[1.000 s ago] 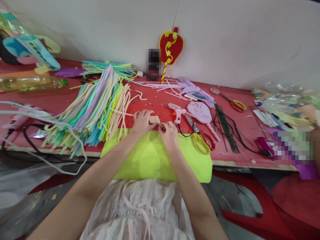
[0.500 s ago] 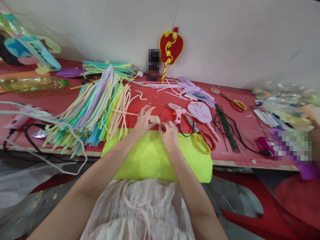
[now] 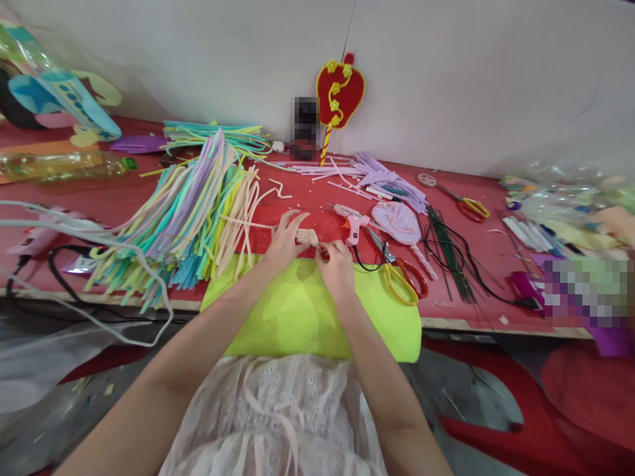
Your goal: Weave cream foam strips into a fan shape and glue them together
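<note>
Against a pale wall (image 3: 446, 86) runs a red tabletop (image 3: 307, 205). From the head view, the left hand (image 3: 284, 241) pinches a folded cream piece (image 3: 307, 236) near the far edge of a yellow-green sheet (image 3: 297, 304); the right hand (image 3: 336, 260) pinches its right end. Colourful stems (image 3: 193, 208) lie left, a pink glue gun (image 3: 354, 228) and scissors (image 3: 390, 257) right.

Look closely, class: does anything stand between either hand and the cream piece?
Nothing visible does. The left hand holds the cream piece, and the right hand has its fingertips at the right end. The pink glue gun lies beyond the right hand, the near scissors to its right; neither is in between.
</note>
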Demonstrator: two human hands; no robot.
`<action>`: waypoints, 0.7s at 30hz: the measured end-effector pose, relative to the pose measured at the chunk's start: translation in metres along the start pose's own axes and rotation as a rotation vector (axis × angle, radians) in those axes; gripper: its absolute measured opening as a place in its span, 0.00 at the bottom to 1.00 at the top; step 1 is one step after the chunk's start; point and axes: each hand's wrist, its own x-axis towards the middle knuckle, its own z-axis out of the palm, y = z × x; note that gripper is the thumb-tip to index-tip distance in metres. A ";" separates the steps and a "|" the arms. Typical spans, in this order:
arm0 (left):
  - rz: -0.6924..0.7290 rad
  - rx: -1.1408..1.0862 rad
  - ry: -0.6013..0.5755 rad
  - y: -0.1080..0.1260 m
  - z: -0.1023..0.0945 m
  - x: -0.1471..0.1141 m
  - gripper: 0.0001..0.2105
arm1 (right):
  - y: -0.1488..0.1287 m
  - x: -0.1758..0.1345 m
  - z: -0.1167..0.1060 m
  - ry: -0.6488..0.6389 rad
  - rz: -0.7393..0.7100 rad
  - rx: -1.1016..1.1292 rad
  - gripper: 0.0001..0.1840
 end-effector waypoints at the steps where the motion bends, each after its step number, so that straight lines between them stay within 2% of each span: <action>1: 0.001 0.002 0.003 0.000 0.000 0.000 0.35 | 0.000 0.000 0.000 0.000 0.000 0.003 0.10; 11: 0.036 -0.086 0.013 -0.001 0.001 0.004 0.32 | 0.000 0.000 0.000 0.002 0.006 0.010 0.10; 21: 0.079 -0.042 0.022 -0.003 0.001 0.001 0.28 | 0.002 0.000 0.001 -0.009 -0.006 0.007 0.11</action>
